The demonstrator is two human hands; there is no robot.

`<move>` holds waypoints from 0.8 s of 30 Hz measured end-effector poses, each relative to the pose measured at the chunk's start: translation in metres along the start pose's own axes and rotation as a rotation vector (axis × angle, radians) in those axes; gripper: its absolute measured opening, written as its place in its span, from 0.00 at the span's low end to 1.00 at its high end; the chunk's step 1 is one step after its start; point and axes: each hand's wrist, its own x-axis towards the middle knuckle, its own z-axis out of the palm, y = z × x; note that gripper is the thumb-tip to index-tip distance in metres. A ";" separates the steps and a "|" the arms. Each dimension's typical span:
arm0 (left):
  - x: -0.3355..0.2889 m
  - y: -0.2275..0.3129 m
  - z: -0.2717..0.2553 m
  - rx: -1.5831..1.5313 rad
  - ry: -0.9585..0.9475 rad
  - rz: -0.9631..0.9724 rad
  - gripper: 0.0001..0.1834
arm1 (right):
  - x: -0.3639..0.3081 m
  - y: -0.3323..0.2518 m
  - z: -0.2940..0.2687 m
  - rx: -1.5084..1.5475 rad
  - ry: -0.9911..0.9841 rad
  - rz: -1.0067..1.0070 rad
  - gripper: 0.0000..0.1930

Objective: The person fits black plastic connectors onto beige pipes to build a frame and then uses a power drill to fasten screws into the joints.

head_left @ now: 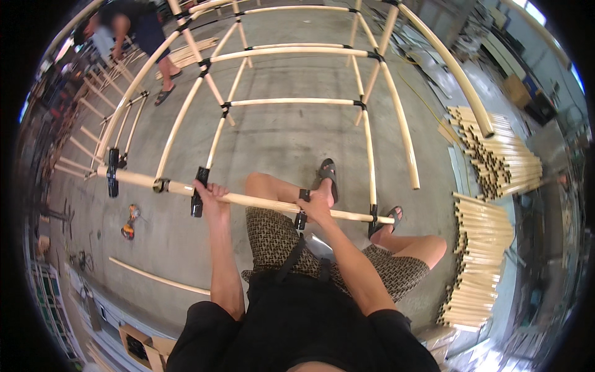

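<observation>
A long beige pipe [260, 202] runs crosswise in front of me, part of a large pipe frame with black joints. My left hand [212, 193] is closed round this pipe, its thumb against a black pipe joint [197, 201]. Farther right, my right hand [317, 206] is closed on another black pipe joint [301, 218] that sits on the same pipe, above my lap. A black joint [373, 224] near the pipe's right end meets an upright of the frame. At the left, another black joint [113, 172] stands on the pipe.
Beige pipes with dark ends lie in piles [480, 260] at the right. An orange and black power tool [128, 230] and a loose pipe [158, 276] lie on the floor at left. Another person [149, 28] bends near more framework at the far left. An open cardboard box [139, 347] stands lower left.
</observation>
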 end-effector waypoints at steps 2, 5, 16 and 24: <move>-0.012 0.002 0.022 -0.004 -0.023 0.005 0.26 | -0.008 -0.002 -0.013 0.009 0.045 -0.051 0.25; -0.027 0.000 0.056 0.032 -0.083 0.035 0.23 | -0.011 0.009 -0.028 -0.016 0.155 -0.092 0.25; -0.060 -0.011 0.187 0.185 -0.350 0.087 0.15 | -0.031 -0.018 -0.106 0.392 0.195 0.046 0.22; -0.087 -0.039 0.247 0.135 -0.625 0.066 0.15 | -0.055 -0.016 -0.156 0.549 0.260 0.069 0.22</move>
